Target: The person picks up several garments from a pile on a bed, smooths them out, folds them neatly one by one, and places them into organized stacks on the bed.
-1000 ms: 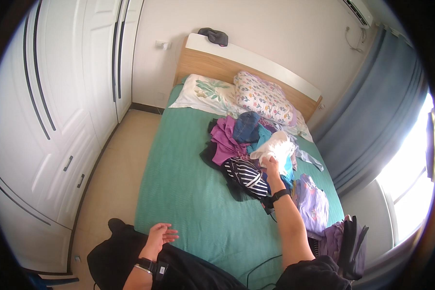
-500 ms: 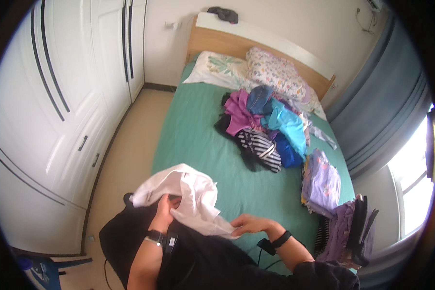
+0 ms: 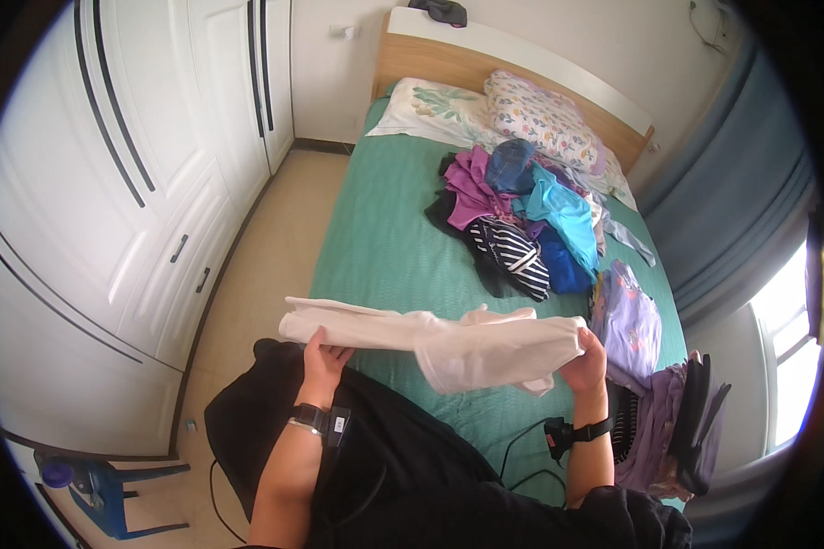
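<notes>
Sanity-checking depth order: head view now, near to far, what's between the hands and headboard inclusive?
White garment in left hand and right hand → striped garment → blue denim piece → floral-print bedding → wooden headboard.

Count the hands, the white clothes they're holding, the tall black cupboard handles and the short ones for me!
Left hand: 1
Right hand: 1
White garment: 1
Tall handles: 4
Short handles: 2
Total: 9

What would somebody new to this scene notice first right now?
First, the white garment held out between the left hand and right hand, over the near part of the green-covered bed. Next, the jumbled heap of colourful clothes farther up, and the folded lavender clothing along the right edge.
</notes>
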Demonstrator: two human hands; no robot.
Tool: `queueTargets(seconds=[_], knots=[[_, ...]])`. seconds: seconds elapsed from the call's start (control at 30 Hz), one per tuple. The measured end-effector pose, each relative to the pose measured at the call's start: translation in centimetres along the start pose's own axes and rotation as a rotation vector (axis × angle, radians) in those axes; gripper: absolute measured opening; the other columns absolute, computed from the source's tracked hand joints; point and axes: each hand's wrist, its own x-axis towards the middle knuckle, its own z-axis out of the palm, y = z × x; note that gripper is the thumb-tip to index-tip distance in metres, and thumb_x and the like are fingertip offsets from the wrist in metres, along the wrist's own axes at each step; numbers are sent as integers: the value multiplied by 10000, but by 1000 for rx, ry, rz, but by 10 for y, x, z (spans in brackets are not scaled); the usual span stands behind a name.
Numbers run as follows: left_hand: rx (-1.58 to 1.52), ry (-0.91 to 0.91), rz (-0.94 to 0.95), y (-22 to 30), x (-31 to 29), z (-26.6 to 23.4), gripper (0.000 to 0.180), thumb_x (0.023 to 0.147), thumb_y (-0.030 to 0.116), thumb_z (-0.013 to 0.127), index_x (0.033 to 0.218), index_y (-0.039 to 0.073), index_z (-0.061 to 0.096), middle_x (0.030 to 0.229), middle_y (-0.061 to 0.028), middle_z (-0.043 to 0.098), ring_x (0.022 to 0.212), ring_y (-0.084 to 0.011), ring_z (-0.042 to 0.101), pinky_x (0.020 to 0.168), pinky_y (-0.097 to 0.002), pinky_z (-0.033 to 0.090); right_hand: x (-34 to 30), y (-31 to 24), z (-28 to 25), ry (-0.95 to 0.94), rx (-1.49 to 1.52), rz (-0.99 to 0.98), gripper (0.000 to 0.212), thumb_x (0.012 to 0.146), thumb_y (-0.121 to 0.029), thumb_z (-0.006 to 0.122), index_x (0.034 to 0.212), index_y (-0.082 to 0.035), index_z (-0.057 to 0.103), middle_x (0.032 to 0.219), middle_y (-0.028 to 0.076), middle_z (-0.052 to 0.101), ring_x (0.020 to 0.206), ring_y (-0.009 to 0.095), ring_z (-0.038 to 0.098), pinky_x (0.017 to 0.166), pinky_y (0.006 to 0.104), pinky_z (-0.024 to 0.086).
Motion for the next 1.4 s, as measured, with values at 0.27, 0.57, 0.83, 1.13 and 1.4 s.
queueTargets(seconds=[0.27,0.57,0.83,1.13,1.4], knots=[[167,244,204,-22,9,-1,469,771,-66,500,1227,2,413,1167,-147,510,1039,-278,538,871,-409,464,14,9,-39,427,198,18,156,860,-248,584,881,-93,586,796,13,627,695,120,577,644,279,475],[1386,-59,725,-20,-36,63,837,713,162,751,1383,-13,281,1395,-177,363,1307,-291,322,1089,-406,248,28,22,41,20,-181,71,233,859,-155,567,989,36,595,878,89,640,746,167,621,642,297,519],[931,-558,222,-45,-73,138,416,912,186,554,1279,15,463,1250,-74,519,1175,-188,474,987,-316,370,28,23,98,-621,-423,-62,295,910,-145,579,1156,16,565,1012,68,629,980,142,574,869,299,454],[425,-499,-95,-4,-83,97,457,859,117,527,1289,-9,436,1249,-95,522,1173,-197,480,998,-320,368,34,41,24,-219,-938,-47,247,838,-74,589,1078,-49,639,981,45,681,849,113,612,688,249,448],[295,-751,-28,26,-120,64,486,824,323,461,1018,-107,578,1040,-282,615,1009,-389,605,907,-419,482,82,81,71,-695,-958,-77,328,840,-15,533,1162,-40,590,1136,78,625,1064,183,566,878,303,432]])
